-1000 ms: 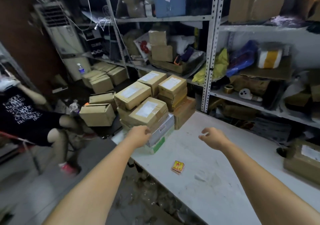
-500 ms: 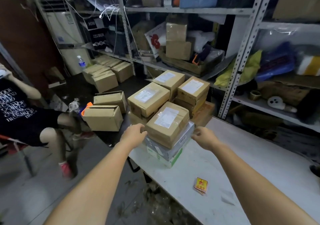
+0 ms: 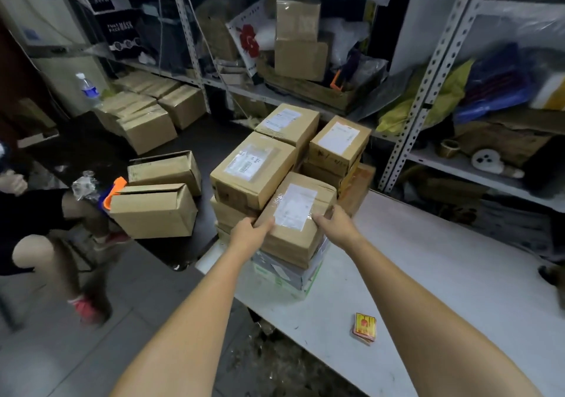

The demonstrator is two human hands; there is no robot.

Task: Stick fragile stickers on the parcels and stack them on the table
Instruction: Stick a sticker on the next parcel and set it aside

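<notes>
L grip (image 3: 251, 234), R grip (image 3: 335, 226) now astride parcel (image 3: 295, 210)

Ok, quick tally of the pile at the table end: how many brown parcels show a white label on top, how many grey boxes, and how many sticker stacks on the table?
Brown parcels with label up: 4
Grey box: 1
Sticker stack: 1
Total: 6

A person (image 3: 29, 213) in a red shoe (image 3: 87, 309) sits on the left. A yellow bag (image 3: 403, 113) lies on the metal shelf (image 3: 428, 91).
</notes>
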